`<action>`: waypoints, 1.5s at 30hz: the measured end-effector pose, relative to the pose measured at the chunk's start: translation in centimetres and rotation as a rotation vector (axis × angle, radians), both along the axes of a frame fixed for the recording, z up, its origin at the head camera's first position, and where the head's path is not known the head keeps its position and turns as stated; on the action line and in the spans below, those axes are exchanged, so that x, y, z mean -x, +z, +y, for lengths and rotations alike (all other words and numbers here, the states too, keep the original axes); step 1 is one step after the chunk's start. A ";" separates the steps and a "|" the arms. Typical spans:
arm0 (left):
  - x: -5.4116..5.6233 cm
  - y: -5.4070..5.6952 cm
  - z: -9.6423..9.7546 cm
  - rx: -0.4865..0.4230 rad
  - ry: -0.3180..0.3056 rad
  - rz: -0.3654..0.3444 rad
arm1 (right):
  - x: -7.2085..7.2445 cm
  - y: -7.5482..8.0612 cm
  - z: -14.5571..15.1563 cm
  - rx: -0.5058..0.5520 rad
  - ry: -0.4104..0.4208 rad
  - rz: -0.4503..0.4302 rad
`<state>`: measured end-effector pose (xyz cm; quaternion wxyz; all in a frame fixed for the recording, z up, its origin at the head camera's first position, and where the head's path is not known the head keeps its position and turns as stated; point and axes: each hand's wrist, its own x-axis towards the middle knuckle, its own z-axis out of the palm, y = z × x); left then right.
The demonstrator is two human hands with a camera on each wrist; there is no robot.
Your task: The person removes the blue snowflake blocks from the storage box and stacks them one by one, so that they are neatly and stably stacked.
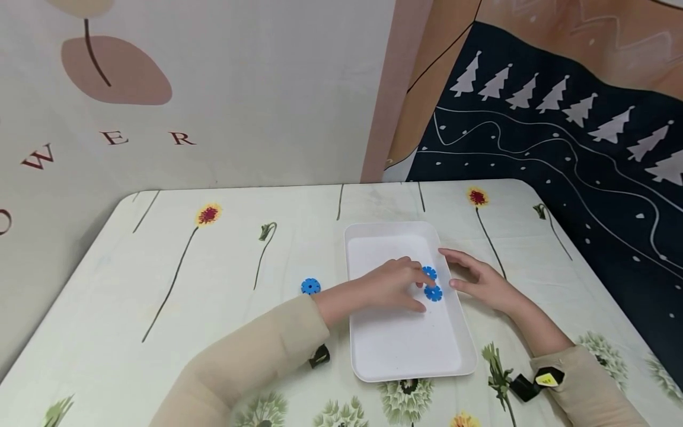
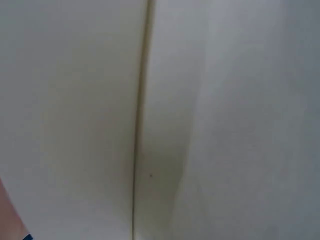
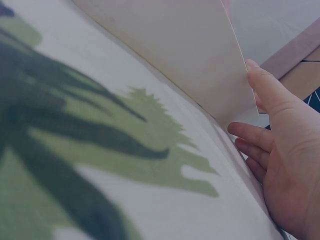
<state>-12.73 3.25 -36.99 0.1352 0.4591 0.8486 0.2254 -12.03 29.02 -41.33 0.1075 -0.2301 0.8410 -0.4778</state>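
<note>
My left hand [image 1: 392, 284] reaches over a white tray [image 1: 384, 350], its fingertips at two blue notched discs. One blue disc [image 1: 429, 273] shows just beyond the fingers. Nearer me, the other disc [image 1: 433, 293] overlaps the index fingertip in the head view, and the thumb is spread apart from the fingers. Beside the tray's right wall is my right hand [image 1: 485, 284], with fingers and thumb extended toward it. In the right wrist view that thumb lies right at the rim, and the fingers are low along the outer wall.
Another blue disc [image 1: 310, 286] lies on the flowered tablecloth [image 1: 229, 320], left of the tray and next to my left forearm. Black wrist devices show at both sleeves, the right one [image 1: 536, 382] with a yellow label. Patterned wall hangings [image 1: 267, 95] rise behind the table.
</note>
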 end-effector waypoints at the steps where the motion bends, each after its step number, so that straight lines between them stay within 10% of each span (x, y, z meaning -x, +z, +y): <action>1: 0.0 -0.1 0.1 0.009 0.003 0.001 | 0.0 0.0 0.0 0.000 0.000 0.001; 45: 0.6 -1.8 2.0 0.106 0.034 0.092 | 0.0 -0.3 0.1 0.027 0.032 0.049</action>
